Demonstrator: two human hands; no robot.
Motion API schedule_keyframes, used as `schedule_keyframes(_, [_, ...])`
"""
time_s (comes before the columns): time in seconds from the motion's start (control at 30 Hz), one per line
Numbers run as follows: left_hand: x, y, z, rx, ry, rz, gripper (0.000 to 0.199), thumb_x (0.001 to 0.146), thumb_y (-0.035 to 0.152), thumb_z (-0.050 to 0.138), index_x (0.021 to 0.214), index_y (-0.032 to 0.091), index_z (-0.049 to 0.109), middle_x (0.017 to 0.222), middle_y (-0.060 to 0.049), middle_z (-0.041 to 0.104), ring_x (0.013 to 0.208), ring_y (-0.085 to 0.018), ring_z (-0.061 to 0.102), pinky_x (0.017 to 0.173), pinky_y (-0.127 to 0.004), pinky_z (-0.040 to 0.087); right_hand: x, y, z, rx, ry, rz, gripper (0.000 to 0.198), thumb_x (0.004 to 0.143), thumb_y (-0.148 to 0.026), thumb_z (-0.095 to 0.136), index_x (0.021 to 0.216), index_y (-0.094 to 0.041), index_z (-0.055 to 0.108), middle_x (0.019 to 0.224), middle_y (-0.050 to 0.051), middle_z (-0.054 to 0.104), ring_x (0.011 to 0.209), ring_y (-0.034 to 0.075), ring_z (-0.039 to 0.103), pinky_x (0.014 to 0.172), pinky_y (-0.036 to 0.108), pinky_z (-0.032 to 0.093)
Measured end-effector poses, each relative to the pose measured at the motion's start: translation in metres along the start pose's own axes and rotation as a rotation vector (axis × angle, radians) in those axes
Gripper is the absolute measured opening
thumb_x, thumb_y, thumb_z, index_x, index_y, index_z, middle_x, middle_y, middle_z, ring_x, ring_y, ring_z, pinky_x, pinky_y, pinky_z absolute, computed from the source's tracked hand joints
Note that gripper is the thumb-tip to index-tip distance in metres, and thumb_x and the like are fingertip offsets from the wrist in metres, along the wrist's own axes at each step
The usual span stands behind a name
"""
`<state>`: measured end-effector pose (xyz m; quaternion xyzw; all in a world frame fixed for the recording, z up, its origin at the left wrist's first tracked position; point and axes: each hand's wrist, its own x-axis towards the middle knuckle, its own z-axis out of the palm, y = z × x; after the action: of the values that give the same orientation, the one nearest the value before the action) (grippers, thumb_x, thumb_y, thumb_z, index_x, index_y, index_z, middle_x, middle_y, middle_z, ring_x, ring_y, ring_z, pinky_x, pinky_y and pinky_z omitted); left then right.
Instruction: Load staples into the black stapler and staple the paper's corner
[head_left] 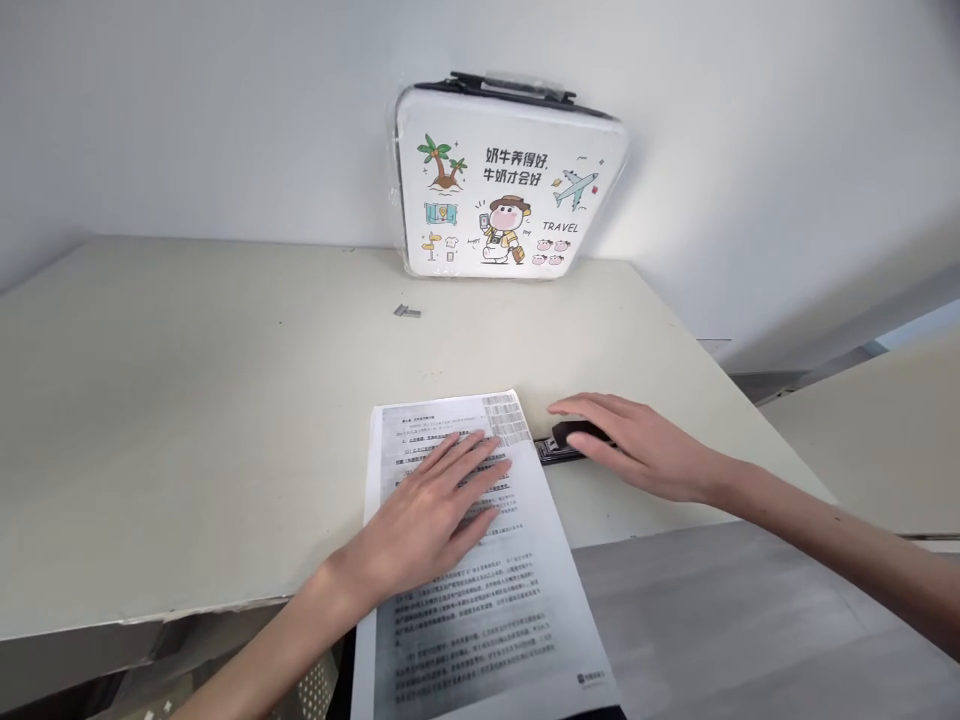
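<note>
A sheet or stack of printed paper point(487, 600) lies at the table's front edge, its lower part hanging past it toward me. My left hand point(442, 505) rests flat on its upper half, fingers stretched out and slightly spread. To the right of the paper sits a black stapler point(577, 437), its front end close against the paper's right edge. Over the stapler is my right hand point(637, 445), with fingers extended above it and the thumb apart on the near side. The stapler's rear is hidden by that hand, and I cannot tell whether the palm touches it.
Small strips of staples point(407, 311) lie farther back on the pale table point(187, 400). A white case point(510, 190) with cartoon prints and a black handle leans against the wall behind. Another pale surface point(885, 430) stands at the right, beyond a gap.
</note>
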<state>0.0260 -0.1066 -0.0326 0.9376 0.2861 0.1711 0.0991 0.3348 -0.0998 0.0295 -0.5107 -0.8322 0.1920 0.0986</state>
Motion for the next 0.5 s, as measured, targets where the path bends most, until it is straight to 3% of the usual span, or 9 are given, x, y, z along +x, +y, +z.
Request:
schedule_keyframes(0.1, [0.001, 0.003, -0.008, 0.049, 0.007, 0.014, 0.05, 0.111, 0.035, 0.049, 0.16, 0.026, 0.044, 0.166, -0.005, 0.045, 0.158, -0.024, 0.034, 0.128, -0.052, 0.037, -0.017, 0.021, 0.004, -0.008, 0.029, -0.049, 0.038, 0.105, -0.05, 0.049, 0.134, -0.028, 0.059, 0.134, 0.009, 0.071, 0.117, 0.03, 0.07, 0.099, 0.051, 0.057])
schedule_keyframes(0.27, [-0.028, 0.015, -0.031, 0.217, 0.096, -0.084, 0.054, 0.109, 0.035, 0.054, 0.161, 0.03, 0.043, 0.162, -0.002, 0.052, 0.156, -0.028, 0.038, 0.128, -0.056, 0.037, -0.036, 0.052, 0.022, 0.174, 0.219, 0.142, 0.034, 0.102, -0.053, 0.056, 0.122, -0.026, 0.062, 0.117, 0.009, 0.074, 0.097, 0.028, 0.07, 0.077, 0.042, 0.059])
schedule_keyframes(0.37, [-0.064, 0.016, -0.045, 0.232, -0.032, -0.14, 0.064, 0.107, 0.047, 0.054, 0.167, 0.035, 0.033, 0.167, 0.002, 0.043, 0.157, -0.03, 0.037, 0.123, -0.053, 0.046, -0.045, 0.063, 0.03, 0.32, 0.366, 0.261, 0.042, 0.096, -0.06, 0.063, 0.119, -0.026, 0.066, 0.112, 0.009, 0.075, 0.094, 0.027, 0.069, 0.071, 0.037, 0.057])
schedule_keyframes(0.5, [-0.084, 0.01, -0.052, 0.237, -0.182, -0.145, 0.075, 0.105, 0.054, 0.055, 0.17, 0.038, 0.02, 0.173, 0.002, 0.031, 0.159, -0.034, 0.03, 0.126, -0.058, 0.038, -0.05, 0.077, 0.031, 0.528, 0.483, 0.361, 0.047, 0.09, -0.063, 0.07, 0.117, -0.025, 0.072, 0.109, 0.006, 0.076, 0.095, 0.026, 0.069, 0.077, 0.036, 0.056])
